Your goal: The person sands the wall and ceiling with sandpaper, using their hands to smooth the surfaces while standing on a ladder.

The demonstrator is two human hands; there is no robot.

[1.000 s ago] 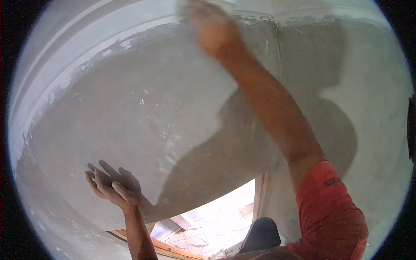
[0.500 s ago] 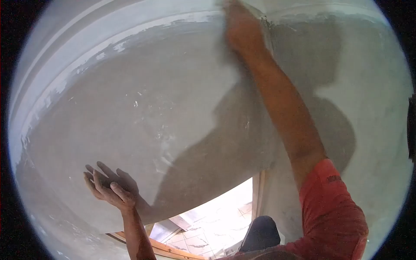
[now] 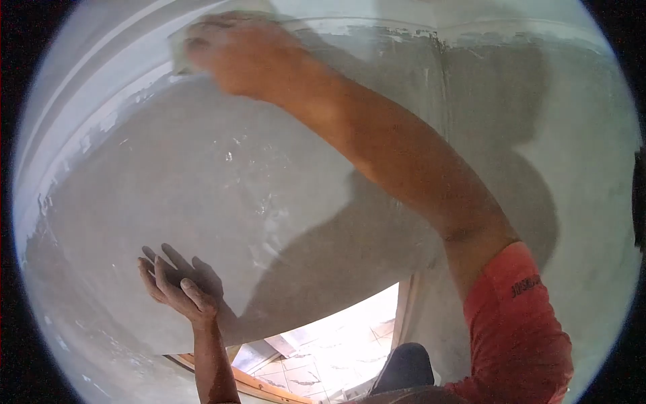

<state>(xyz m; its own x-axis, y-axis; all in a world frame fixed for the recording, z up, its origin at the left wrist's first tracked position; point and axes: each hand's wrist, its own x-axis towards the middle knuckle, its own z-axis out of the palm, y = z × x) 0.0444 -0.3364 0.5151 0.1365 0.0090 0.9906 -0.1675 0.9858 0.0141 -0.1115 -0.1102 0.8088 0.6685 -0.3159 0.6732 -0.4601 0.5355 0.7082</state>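
Note:
My right hand [image 3: 235, 57] is up at the top of the grey wall [image 3: 182, 182], along the white moulding band [image 3: 74, 81]. Its fingers are closed over a pale flat piece [image 3: 180, 54], whose edge shows past the fingertips; motion blurs it and I cannot tell its kind. Lower left, my left hand [image 3: 176, 286] holds nothing. Its fingers are spread and slightly curved close in front of the wall, with their shadow right beside them.
A vertical corner line [image 3: 443, 94] runs down from the moulding, with rough patches at its top. Below the wall is a bright opening with a wooden frame [image 3: 266, 389] and a tiled floor [image 3: 303, 374]. A dark-clothed knee [image 3: 407, 367] shows at the bottom.
My right hand has swept left along the moulding, away from the corner, with the pale piece now showing. My left hand stays nearly in place as the view shifts slightly.

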